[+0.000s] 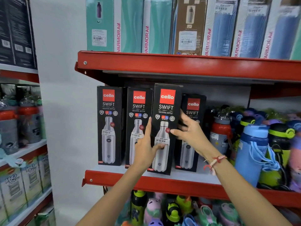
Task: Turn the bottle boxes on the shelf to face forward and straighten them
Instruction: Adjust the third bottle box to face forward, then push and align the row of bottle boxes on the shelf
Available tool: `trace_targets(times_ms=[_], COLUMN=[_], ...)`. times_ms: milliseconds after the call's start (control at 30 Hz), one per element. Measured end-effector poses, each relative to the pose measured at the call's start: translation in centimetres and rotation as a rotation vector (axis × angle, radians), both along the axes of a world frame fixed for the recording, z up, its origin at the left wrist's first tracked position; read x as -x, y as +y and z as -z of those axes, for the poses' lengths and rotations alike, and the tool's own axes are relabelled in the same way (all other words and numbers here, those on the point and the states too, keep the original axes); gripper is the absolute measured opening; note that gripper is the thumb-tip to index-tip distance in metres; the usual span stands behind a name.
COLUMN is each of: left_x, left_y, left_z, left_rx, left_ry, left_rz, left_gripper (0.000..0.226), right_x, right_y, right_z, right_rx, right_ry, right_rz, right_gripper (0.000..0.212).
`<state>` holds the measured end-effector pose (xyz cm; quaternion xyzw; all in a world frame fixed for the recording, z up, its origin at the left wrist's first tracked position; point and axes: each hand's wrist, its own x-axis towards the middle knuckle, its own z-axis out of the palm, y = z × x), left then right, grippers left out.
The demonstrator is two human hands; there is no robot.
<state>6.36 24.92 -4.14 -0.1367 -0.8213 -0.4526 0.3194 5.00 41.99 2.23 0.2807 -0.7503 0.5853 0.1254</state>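
Now both hands clamp the third box [166, 111], left hand [146, 147], right hand [190, 132], proud of its row on the shelf [179, 182]; probably tilted, so a twist could topple neighbours.

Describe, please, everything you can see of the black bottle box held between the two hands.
The held box is tall, black, seemingly cardboard, with a red Cello logo, "SWIFT" lettering, a steel bottle picture and a white price sticker. It faces forward, stands third from the left, set further forward than its neighbours and slightly tilted. The left hand grips its left edge; the right hand its right edge.
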Motion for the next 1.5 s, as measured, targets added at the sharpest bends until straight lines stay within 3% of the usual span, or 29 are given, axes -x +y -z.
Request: trace_targets(times_ms=[367,733,867,967,1067,1200,1300,1400,1500], left_x=[3.4,4.7,4.0,2.1,0.3,-0.4,-1.2,-0.8,0.4], left_y=[3.1,3.1,2.3,0.0,-4.3,-11.0,-15.1,-18.1,-20.2], left_z=[0.8,1.6,0.6,-0.1,0.2,1.6,2.8,3.9,4.8], left_rx=[-0.034,0.141,0.300,0.195,-0.006,-0.127,-0.262,-0.354,-0.303], left_ry=[-0.167,-0.194,-0.183,0.001,0.197,0.254,0.135,-0.104,-0.199], left_rz=[-0.142,-0.243,-0.312,-0.247,-0.219,-0.327,-0.330,-0.127,0.070], left_gripper=[0.095,0.088,0.073,0.046,0.025,0.022,0.035,0.058,0.063], right_x=[3.7,4.6,3.8,2.2,0.3,-1.4,-2.1,-2.8,-2.7], right_y=[-1.7,-3.5,-4.1,-5.6,-8.7,-14.6,-19.1,-22.5,-24.6], right_z=[2.7,4.4,4.6,4.7,4.9,6.4,8.1,9.0,9.5], right_rx=[-0.029,-0.145,-0.151,-0.097,0.038,-0.008,-0.069,-0.157,-0.149], right_ry=[0.087,0.332,0.348,0.422,0.439,0.221,0.043,-0.169,-0.242], right_rz=[0.270,0.680,0.747,0.796,0.610,0.278,0.192,0.181,0.118], right_gripper=[0.085,0.072,0.063,0.046,0.030,0.029,0.041,0.059,0.064])
